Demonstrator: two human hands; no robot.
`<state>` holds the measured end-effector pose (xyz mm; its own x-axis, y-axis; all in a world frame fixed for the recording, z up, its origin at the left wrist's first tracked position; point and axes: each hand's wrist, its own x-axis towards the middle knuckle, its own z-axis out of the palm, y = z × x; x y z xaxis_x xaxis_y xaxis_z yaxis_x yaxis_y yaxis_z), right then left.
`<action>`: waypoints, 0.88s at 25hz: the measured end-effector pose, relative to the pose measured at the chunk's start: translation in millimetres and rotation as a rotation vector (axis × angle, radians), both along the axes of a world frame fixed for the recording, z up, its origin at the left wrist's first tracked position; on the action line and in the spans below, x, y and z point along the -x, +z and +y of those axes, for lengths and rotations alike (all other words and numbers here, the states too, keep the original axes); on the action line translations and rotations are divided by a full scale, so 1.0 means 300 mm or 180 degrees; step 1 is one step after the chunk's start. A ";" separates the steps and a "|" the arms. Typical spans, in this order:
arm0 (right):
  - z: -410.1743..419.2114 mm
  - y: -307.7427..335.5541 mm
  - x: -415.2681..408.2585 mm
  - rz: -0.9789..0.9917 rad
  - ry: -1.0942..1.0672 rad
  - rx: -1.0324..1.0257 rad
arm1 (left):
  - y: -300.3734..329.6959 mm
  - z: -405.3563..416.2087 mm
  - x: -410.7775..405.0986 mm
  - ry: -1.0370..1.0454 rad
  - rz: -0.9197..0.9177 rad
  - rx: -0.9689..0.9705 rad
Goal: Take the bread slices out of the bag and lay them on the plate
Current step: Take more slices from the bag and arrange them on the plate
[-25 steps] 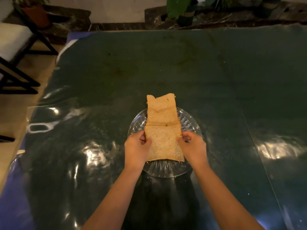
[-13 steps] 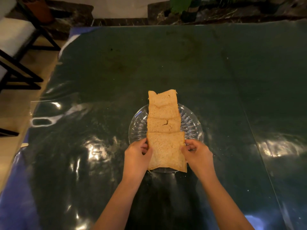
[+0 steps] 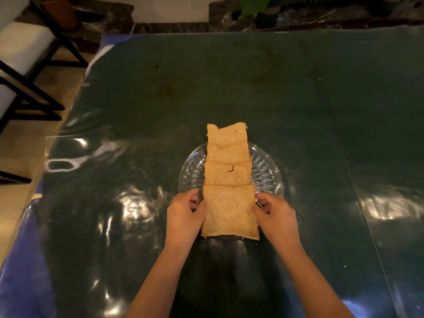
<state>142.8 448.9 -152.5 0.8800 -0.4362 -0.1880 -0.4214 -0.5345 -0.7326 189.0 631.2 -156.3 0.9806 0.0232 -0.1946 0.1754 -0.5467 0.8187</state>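
A clear ribbed glass plate (image 3: 266, 171) sits on the dark green table cover. Bread slices lie across it in an overlapping row running away from me: a far slice (image 3: 227, 138) poking past the plate's far rim, a middle slice (image 3: 227, 174) with a small tear, and the nearest slice (image 3: 229, 211) overhanging the near rim. My left hand (image 3: 184, 214) pinches the nearest slice's left edge and my right hand (image 3: 274, 215) pinches its right edge. No bag is in view.
The shiny dark green cover (image 3: 229, 88) spreads over the whole table, with blue edging at the left. A black-framed chair with white cushion (image 3: 25, 53) stands off the table's left side. Potted plants (image 3: 259, 8) sit beyond the far edge.
Both hands have drawn the nearest slice toward me, uncovering more of the middle slice, so the row of bread now stretches longer across the plate.
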 end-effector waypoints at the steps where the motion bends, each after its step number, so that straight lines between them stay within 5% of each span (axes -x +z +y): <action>1: -0.006 -0.004 -0.006 -0.0102 -0.0018 0.0050 | 0.001 -0.001 -0.021 -0.0067 0.0021 0.0119; 6: -0.018 -0.011 -0.088 0.0093 0.0314 -0.1361 | -0.001 -0.036 -0.112 -0.0824 0.0520 0.0817; 22: -0.059 -0.030 -0.085 -0.0178 0.0237 -0.1494 | -0.016 -0.080 -0.055 -0.0417 0.0440 0.0813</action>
<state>168.4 431.2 -161.5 0.9200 -0.2509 -0.3011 -0.3477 -0.1678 -0.9225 205.6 607.2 -161.2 0.9359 -0.1682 -0.3096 0.2364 -0.3519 0.9057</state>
